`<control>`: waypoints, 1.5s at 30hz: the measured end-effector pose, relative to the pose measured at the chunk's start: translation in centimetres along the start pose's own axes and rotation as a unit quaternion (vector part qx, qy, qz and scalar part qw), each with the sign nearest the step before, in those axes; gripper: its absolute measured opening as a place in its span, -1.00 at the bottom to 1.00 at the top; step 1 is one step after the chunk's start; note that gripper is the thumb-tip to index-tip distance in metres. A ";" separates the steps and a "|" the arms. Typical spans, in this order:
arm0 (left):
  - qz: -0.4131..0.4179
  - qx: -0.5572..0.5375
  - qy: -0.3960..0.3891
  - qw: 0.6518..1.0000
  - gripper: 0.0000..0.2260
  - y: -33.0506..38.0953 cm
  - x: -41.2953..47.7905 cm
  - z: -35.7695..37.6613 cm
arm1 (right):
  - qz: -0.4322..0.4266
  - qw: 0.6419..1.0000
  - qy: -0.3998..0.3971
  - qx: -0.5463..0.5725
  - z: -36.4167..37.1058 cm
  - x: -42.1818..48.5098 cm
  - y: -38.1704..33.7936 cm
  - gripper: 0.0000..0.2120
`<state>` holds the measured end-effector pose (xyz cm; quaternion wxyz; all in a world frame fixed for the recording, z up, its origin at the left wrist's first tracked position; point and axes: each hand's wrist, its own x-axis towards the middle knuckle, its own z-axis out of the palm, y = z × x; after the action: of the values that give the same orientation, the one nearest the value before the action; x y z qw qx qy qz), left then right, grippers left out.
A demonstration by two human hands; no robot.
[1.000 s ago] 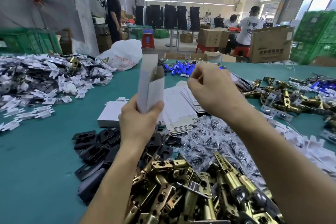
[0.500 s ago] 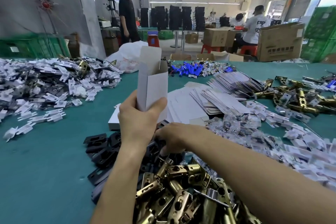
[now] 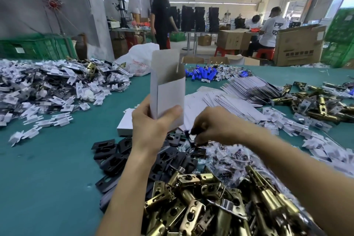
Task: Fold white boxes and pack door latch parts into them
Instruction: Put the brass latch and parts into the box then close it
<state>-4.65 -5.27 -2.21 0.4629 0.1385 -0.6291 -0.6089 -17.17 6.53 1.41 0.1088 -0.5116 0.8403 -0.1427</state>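
The green table (image 3: 47,168) is crowded with heaps: brass latches (image 3: 201,197) nearest, black plates (image 3: 115,155) beside them, flat box blanks (image 3: 239,92) beyond. The left hand (image 3: 151,126) grips the white box (image 3: 168,90) upright above the table, mouth open. Just below it, the right hand (image 3: 212,126) pinches one black plate (image 3: 189,138). If that plate catches the rim, it could slip loose or dent the card.

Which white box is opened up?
The tall white cardboard box gripped by the left hand; the other white box blanks lie flat on the teal table.
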 end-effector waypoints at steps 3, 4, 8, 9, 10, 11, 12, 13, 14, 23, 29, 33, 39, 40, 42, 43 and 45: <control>0.061 0.023 -0.064 0.996 -0.75 -0.4 -0.6 0.4 | -0.018 0.982 0.158 0.100 -4.4 -3.3 1.2 -0.80; 0.077 0.036 -0.080 0.993 -0.73 -0.6 -0.8 0.5 | -0.034 0.963 0.208 0.166 -5.4 -4.5 1.4 -0.81; 0.091 0.051 -0.103 0.989 -0.73 -1.0 -1.2 0.8 | -0.152 0.899 0.288 0.294 -6.9 -8.0 0.2 -0.70; 0.091 0.051 -0.106 0.989 -0.74 -1.0 -1.2 0.9 | -0.179 0.899 0.289 0.276 -6.8 -8.4 -0.2 -0.65; 0.091 0.053 -0.109 0.988 -0.75 -0.9 -1.3 0.9 | -0.201 0.900 0.287 0.260 -6.8 -8.7 -0.7 -0.61; 0.092 0.056 -0.111 0.988 -0.74 -0.9 -1.3 1.0 | -0.216 0.899 0.285 0.252 -6.7 -8.8 -1.1 -0.58; 0.092 0.059 -0.113 0.987 -0.73 -0.8 -1.3 1.0 | -0.222 0.896 0.288 0.254 -6.7 -8.8 -1.5 -0.57; 0.090 0.061 -0.116 0.987 -0.72 -0.8 -1.3 1.0 | -0.220 0.892 0.296 0.261 -6.8 -8.8 -1.7 -0.57; 0.086 0.061 -0.119 0.987 -0.72 -0.8 -1.3 1.0 | -0.215 0.888 0.308 0.266 -6.9 -8.6 -1.9 -0.61; 0.051 0.046 -0.183 0.981 -0.76 -0.5 -1.6 1.3 | -0.225 0.912 0.329 0.099 -7.1 -7.1 -2.5 -0.83; -0.002 -0.004 -0.198 0.980 -0.65 -0.5 -1.8 1.3 | -0.212 0.937 0.273 -0.055 -7.6 -5.8 -3.0 -0.80; -0.008 -0.020 -0.198 0.980 -0.63 -0.5 -1.7 1.2 | -0.215 0.940 0.265 0.021 -7.5 -5.8 -2.8 -0.82; -0.024 -0.015 -0.209 0.977 -0.63 -0.6 -1.9 1.5 | -0.222 0.939 0.261 -0.009 -7.2 -5.4 -2.6 -0.76; -0.023 -0.013 -0.207 0.978 -0.64 -0.6 -1.9 1.5 | -0.227 0.942 0.245 -0.015 -7.1 -5.3 -2.8 -0.73; -0.026 -0.016 -0.199 0.980 -0.70 -0.7 -1.8 1.4 | -0.224 0.948 0.225 -0.019 -7.0 -5.2 -3.0 -0.68; -0.031 -0.023 -0.192 0.981 -0.73 -0.8 -1.8 1.3 | -0.217 0.948 0.232 -0.011 -7.0 -5.2 -3.0 -0.67; -0.042 -0.044 -0.169 0.984 -0.74 -1.0 -1.7 1.2 | -0.213 0.935 0.282 0.024 -7.2 -5.4 -2.5 -0.68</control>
<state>-5.00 -3.46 -3.57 0.3296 0.0391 -0.6645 -0.6695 -15.04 11.21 9.19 -0.1530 -0.6143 0.7043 -0.3212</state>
